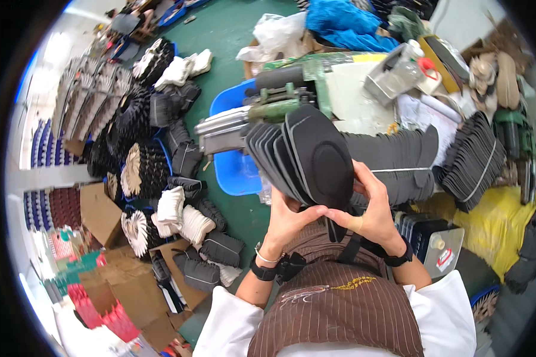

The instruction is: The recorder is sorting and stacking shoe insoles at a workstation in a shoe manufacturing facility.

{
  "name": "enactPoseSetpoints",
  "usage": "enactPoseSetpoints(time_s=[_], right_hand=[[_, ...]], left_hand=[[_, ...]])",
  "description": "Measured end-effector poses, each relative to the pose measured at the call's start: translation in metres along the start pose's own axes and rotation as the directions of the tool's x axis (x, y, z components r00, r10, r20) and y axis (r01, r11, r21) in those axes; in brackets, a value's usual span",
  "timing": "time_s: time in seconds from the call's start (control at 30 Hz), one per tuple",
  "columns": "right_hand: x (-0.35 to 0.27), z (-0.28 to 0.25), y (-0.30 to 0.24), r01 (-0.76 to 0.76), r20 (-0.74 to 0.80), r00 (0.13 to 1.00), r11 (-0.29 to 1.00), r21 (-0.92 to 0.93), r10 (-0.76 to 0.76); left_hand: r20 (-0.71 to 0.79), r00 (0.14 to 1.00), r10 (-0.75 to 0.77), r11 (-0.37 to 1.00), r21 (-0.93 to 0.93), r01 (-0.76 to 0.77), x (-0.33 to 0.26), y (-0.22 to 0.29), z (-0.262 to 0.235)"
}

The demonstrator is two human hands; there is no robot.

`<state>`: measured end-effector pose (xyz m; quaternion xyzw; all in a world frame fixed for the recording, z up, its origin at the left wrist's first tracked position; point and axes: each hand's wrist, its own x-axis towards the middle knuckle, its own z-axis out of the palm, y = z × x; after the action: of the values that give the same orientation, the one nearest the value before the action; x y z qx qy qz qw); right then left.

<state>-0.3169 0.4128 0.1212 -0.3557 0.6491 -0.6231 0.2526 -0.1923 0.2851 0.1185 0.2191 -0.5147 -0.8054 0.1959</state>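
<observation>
A thick stack of black insoles [323,156] is gripped between my two hands in front of my chest, tilted with its edges fanned out to the left. My left hand [289,219] wraps the lower left side of the stack. My right hand [372,208] curls round its lower right edge, and the thumbs meet at the near end. Some fingers are hidden behind the stack. Just beyond my right hand lies a long row of dark grey insoles [393,163] bound with a pale band. A second banded bundle [473,160] sits further right.
Behind the stack is a green machine [274,104] with rollers, above a blue bin [235,172]. A clear plastic container [396,71] stands on the cluttered bench. Yellow plastic sheeting [488,223] is at the right. Bundles of black and white pieces [173,208] cover the floor at the left, near cardboard [116,285].
</observation>
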Motion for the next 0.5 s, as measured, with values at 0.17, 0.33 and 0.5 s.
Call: enactPoseSetpoints(time_s=[0.17,0.33,0.5], right_hand=[[0.01,0.068,-0.019,-0.086,0.004,0.996,0.976,0.199,0.086],[0.023,0.157,-0.01,-0.014,-0.128,0.992,1.0,0.025,0.017],[0.041,0.256,-0.008,0.018,-0.296,0.955,0.996,0.09,0.009]], left_hand=[[-0.166,0.985,0.039,0.992,0.124,-0.018,-0.016,0.004,-0.055],[-0.226,0.973,0.05,0.997,0.064,-0.036,-0.028,0.016,-0.132],[-0.185,0.983,-0.02,0.999,0.04,0.028,-0.021,0.048,-0.219]])
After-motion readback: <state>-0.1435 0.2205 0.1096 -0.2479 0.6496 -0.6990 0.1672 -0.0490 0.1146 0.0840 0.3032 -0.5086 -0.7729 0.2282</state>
